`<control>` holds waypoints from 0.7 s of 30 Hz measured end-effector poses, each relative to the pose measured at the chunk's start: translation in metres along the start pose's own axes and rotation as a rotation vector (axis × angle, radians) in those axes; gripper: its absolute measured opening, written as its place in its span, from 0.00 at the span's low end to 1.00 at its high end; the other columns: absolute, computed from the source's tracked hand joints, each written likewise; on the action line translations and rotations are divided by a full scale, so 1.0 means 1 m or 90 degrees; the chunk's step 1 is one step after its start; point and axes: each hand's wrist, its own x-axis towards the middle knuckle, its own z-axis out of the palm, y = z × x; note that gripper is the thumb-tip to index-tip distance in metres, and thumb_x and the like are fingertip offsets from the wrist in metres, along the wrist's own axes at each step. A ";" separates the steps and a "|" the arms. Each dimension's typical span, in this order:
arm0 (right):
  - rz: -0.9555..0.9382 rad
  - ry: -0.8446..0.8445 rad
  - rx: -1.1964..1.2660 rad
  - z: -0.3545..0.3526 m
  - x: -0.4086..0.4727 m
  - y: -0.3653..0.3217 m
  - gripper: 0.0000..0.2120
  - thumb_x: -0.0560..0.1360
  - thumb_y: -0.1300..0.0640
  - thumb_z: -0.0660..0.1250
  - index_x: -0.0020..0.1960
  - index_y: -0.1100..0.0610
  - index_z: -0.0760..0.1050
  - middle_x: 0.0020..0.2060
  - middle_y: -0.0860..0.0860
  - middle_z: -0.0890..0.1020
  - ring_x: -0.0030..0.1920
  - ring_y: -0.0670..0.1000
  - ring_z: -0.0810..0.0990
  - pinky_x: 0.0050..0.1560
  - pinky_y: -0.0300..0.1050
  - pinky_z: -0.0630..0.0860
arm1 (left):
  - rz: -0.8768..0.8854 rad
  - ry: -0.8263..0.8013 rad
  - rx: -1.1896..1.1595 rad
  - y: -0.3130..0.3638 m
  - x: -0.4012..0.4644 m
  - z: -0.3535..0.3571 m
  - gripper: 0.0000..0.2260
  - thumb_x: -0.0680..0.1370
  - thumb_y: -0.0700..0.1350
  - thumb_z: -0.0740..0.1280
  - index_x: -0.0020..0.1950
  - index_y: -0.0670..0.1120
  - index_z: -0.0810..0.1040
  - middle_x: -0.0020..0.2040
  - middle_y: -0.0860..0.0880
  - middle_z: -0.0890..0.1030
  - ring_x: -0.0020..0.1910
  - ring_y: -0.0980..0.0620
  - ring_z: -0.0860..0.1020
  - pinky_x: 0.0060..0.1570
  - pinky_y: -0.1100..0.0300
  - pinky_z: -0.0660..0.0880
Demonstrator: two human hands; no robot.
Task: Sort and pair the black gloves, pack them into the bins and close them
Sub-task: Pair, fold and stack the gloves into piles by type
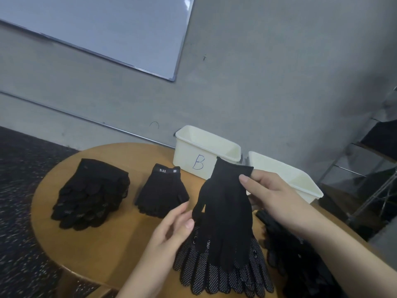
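Sorting: matching a plain black knit glove (225, 211).
Your right hand (272, 196) pinches its cuff; left hand (171, 229) relaxed at eight o'clock. Next, lay it on the matching pile.

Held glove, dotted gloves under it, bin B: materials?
Held glove: matte black knit fabric, apparently; hangs limp. Dotted gloves: black fabric with pale grip dots, likely rubbery. Bin B: cream plastic, smooth, rigid molded rim.

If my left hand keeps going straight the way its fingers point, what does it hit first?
Most likely the plain black glove that the right hand holds up by the cuff; the left hand has its fingertips almost at that glove's thumb edge, though depth is unclear.
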 end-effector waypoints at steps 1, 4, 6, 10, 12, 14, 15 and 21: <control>0.003 -0.008 0.013 0.004 -0.001 -0.001 0.15 0.80 0.48 0.62 0.39 0.45 0.84 0.42 0.57 0.86 0.41 0.60 0.81 0.44 0.53 0.77 | -0.004 -0.009 -0.023 0.001 0.000 0.001 0.31 0.67 0.66 0.80 0.68 0.62 0.79 0.70 0.54 0.80 0.71 0.52 0.77 0.73 0.48 0.67; 0.023 -0.029 0.016 0.011 0.000 0.002 0.15 0.77 0.45 0.63 0.47 0.53 0.84 0.46 0.65 0.85 0.42 0.62 0.82 0.44 0.53 0.77 | -0.022 0.000 -0.108 0.002 0.003 0.006 0.30 0.69 0.59 0.81 0.69 0.54 0.80 0.69 0.51 0.81 0.71 0.50 0.77 0.71 0.51 0.72; 0.036 -0.037 -0.003 0.013 0.004 0.008 0.23 0.79 0.47 0.63 0.55 0.68 0.77 0.49 0.72 0.82 0.42 0.62 0.81 0.44 0.52 0.76 | -0.039 0.015 -0.158 0.004 0.005 0.007 0.25 0.69 0.54 0.80 0.64 0.49 0.84 0.66 0.47 0.83 0.68 0.47 0.80 0.66 0.51 0.77; 0.051 -0.027 -0.022 0.018 0.013 0.016 0.20 0.85 0.54 0.60 0.56 0.74 0.72 0.49 0.75 0.80 0.42 0.62 0.80 0.43 0.52 0.76 | -0.028 0.039 -0.174 0.008 0.008 0.006 0.12 0.74 0.45 0.78 0.56 0.45 0.87 0.61 0.41 0.85 0.62 0.43 0.83 0.57 0.57 0.81; 0.054 -0.019 -0.031 0.019 0.016 0.017 0.16 0.85 0.55 0.59 0.55 0.68 0.77 0.49 0.69 0.84 0.41 0.62 0.82 0.40 0.49 0.76 | -0.020 0.087 -0.178 0.010 0.009 0.006 0.09 0.72 0.45 0.76 0.50 0.46 0.88 0.57 0.40 0.86 0.57 0.44 0.85 0.52 0.59 0.81; 0.052 -0.009 -0.032 0.021 0.020 0.019 0.15 0.86 0.55 0.59 0.53 0.65 0.78 0.48 0.66 0.85 0.39 0.61 0.83 0.39 0.49 0.77 | -0.007 0.129 -0.163 0.011 0.010 0.003 0.07 0.70 0.46 0.76 0.46 0.46 0.88 0.54 0.39 0.86 0.52 0.45 0.86 0.49 0.60 0.82; 0.053 -0.005 -0.029 0.022 0.023 0.020 0.15 0.86 0.55 0.59 0.51 0.65 0.78 0.47 0.66 0.86 0.38 0.61 0.83 0.39 0.49 0.78 | -0.003 0.145 -0.158 0.011 0.010 0.002 0.06 0.70 0.46 0.76 0.46 0.48 0.89 0.53 0.40 0.87 0.51 0.45 0.87 0.47 0.60 0.82; 0.065 -0.013 -0.025 0.023 0.035 0.033 0.18 0.85 0.55 0.60 0.54 0.72 0.74 0.47 0.68 0.85 0.36 0.60 0.84 0.36 0.48 0.80 | 0.005 0.166 -0.144 0.006 0.015 -0.004 0.08 0.72 0.46 0.75 0.51 0.48 0.88 0.50 0.42 0.88 0.48 0.47 0.87 0.44 0.61 0.82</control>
